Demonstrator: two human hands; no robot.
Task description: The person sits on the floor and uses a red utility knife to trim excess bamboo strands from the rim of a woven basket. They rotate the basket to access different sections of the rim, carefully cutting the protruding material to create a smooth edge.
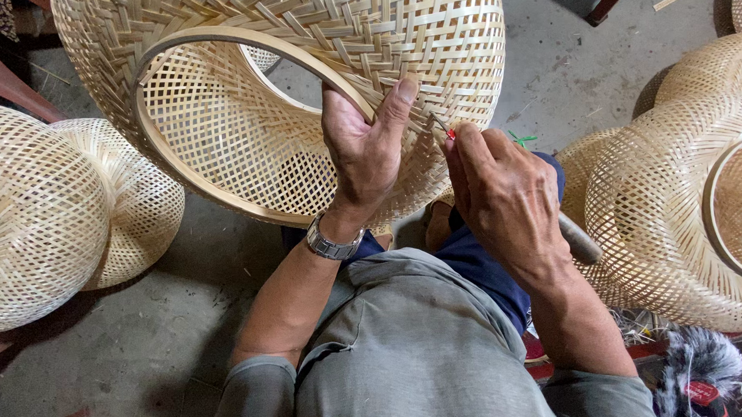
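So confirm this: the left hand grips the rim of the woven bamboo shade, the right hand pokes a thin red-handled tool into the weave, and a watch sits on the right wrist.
One detail is wrong. The watch sits on the left wrist, not the right, as the head view shows. The rest holds: the left hand has its grip on the rim of the woven bamboo shade, and the right hand pokes a thin red-handled tool into the weave.

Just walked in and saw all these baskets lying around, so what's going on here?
A seated person is working on a big woven bamboo shade. The left hand grips its round rim, thumb on the outside weave. The right hand pinches a thin pointed tool with a red bit at the fingers, its tip against the weave by the rim. More woven shades lie on the concrete floor, to the left and right.
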